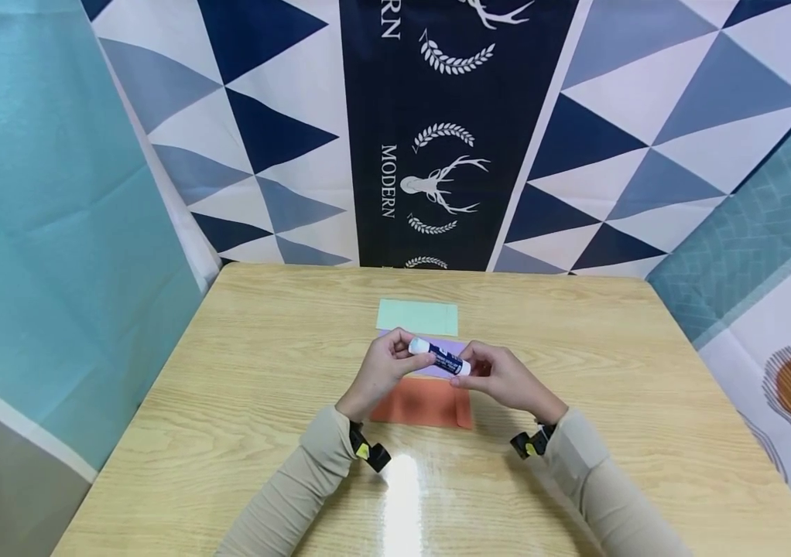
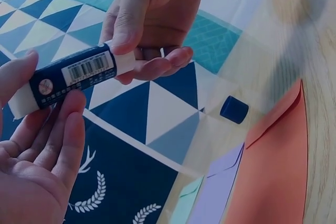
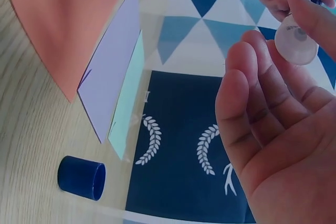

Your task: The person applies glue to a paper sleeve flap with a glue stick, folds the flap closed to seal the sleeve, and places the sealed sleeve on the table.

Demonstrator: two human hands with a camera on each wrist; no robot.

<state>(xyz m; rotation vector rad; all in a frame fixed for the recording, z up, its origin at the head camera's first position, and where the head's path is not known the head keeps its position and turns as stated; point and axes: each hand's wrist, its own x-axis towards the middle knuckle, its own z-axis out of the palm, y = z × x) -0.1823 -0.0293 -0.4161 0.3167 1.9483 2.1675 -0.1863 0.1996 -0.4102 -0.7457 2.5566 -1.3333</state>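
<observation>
Both hands hold a glue stick (image 1: 447,360) with a dark blue label over the table. My left hand (image 1: 381,370) pinches its whitish end between thumb and fingers. At the opposite end, the thumb and fingers of my right hand (image 1: 503,379) grip the white base. A barcode on the tube faces the left wrist camera. The dark blue cap (image 2: 233,109) lies off the stick, on its side on the table. Beneath the hands are an orange envelope (image 1: 423,402) and a lilac envelope (image 1: 447,348), the lilac one partly hidden by the hands and stick.
Beyond the lilac envelope lies a mint green envelope (image 1: 416,317), the farthest of the three. The wooden table (image 1: 263,333) ends at a patterned cloth (image 1: 284,155) hanging behind it. A camera is strapped to each wrist.
</observation>
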